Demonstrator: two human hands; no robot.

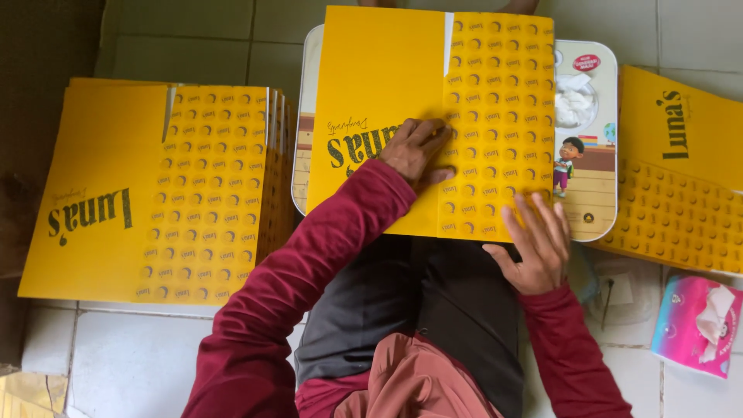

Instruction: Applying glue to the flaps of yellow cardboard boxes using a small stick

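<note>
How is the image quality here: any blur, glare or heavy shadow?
Head view: even, soft daylight, no glare on the yellow sheet; the right hand is slightly motion-blurred at its fingers, the left hand sharper; the top-left corner falls into dark shadow; the pink tissue pack is a little soft.

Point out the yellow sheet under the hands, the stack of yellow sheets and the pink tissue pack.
yellow sheet (387, 70), head view, plain upper left part.
stack of yellow sheets (101, 155), head view, plain part of top sheet.
pink tissue pack (681, 321), head view, pink wrapper face.
</note>
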